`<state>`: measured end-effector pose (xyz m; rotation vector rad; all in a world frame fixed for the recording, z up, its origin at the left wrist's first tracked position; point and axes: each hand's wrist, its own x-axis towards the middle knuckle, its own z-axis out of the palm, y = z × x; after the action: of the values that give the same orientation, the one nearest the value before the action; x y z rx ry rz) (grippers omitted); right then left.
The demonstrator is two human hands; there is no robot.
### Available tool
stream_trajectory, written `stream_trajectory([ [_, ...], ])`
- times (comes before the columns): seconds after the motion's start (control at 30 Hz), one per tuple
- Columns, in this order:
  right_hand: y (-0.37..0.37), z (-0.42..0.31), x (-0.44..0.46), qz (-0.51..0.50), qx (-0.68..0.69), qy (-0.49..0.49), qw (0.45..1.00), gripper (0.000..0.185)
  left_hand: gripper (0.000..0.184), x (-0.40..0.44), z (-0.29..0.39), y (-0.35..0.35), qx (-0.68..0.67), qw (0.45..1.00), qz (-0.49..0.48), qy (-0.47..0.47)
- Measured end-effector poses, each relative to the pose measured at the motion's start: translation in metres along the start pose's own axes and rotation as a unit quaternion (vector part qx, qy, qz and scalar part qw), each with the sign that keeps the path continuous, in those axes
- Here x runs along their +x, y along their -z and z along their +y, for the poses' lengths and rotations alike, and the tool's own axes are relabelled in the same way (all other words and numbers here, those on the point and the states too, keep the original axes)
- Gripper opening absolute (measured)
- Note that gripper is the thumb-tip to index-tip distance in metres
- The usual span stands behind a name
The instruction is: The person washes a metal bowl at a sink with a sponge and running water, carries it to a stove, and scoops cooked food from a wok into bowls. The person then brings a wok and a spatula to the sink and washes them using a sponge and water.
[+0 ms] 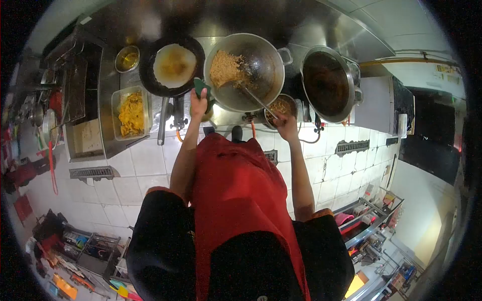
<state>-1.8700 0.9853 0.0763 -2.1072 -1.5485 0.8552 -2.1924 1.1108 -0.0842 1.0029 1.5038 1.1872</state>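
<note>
A red apron (241, 185) over black clothing lies closest, with 2 bare forearms reaching forward past it above a pale tiled floor (145, 188). Just ahead, the right hand (287, 126) has its grip closed round a long-handled metal utensil (259, 100), which slants leftward into a wide metal wok (277, 89). Under that hand, partly covered by it, stands a small pan (282, 106) of brown bits. The left hand (198, 104) has its grip clamped on a green cloth (200, 86) at the wok's near left rim

On the steel table (216, 118), left of these, sits a clear container (146, 120) of yellow food (131, 114); beyond it is a small bowl (127, 58) of yellow liquid. A black frying pan (148, 81), its handle towards the person, holds a pale round layer browned in the middle. The crumbly tan food (226, 69) is heaped in the wok's left half, and a big pot (326, 83) with dark brown contents stands to the right. Farther off, a yellow notice (445, 69) hangs on the right wall, its print too small to read
</note>
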Motion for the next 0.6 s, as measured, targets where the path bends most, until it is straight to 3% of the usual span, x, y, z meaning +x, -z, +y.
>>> stream_trajectory([
  [0.1,0.013,-0.002,-0.012,0.091,0.013,0.004,0.996,0.026,0.037,-0.009,0.022,0.008,-0.03,0.999,-0.04,0.006],
  [0.17,0.013,0.016,-0.004,0.081,-0.008,-0.002,0.997,0.023,0.034,-0.01,0.026,0.015,-0.125,0.969,-0.168,0.133],
  [0.2,0.015,0.005,0.002,0.093,-0.046,-0.004,0.995,0.021,0.027,-0.005,-0.002,0.014,-0.193,0.951,-0.178,0.162],
  [0.3,0.004,-0.033,0.026,0.15,-0.102,0.011,0.983,0.023,0.021,-0.016,-0.016,0.004,-0.186,0.95,-0.136,0.212],
  [0.33,-0.003,-0.038,0.039,0.161,-0.126,0.035,0.978,0.027,0.033,-0.015,-0.031,-0.001,-0.148,0.959,-0.122,0.211],
  [0.37,-0.011,-0.043,0.045,0.172,-0.149,0.058,0.972,0.031,0.033,-0.01,-0.046,-0.003,-0.147,0.959,-0.124,0.21],
  [0.4,-0.02,-0.051,0.045,0.173,-0.149,0.055,0.972,0.031,0.026,-0.01,-0.047,-0.004,-0.056,0.967,-0.117,0.218],
  [0.43,-0.03,-0.061,0.044,0.136,-0.141,0.015,0.981,0.034,0.019,-0.008,-0.054,-0.005,0.036,0.968,-0.108,0.223],
  [0.47,-0.035,-0.071,0.047,0.101,-0.131,-0.021,0.986,0.038,0.019,-0.002,-0.06,-0.007,0.035,0.969,-0.107,0.219],
  [0.53,-0.064,-0.049,0.041,0.13,-0.064,0.038,0.989,0.039,0.025,0.007,-0.103,-0.007,0.104,0.974,-0.106,0.17],
  [0.6,-0.089,-0.018,0.025,0.134,-0.005,0.121,0.983,0.039,0.03,-0.006,-0.021,-0.006,0.279,0.938,-0.114,0.173],
])
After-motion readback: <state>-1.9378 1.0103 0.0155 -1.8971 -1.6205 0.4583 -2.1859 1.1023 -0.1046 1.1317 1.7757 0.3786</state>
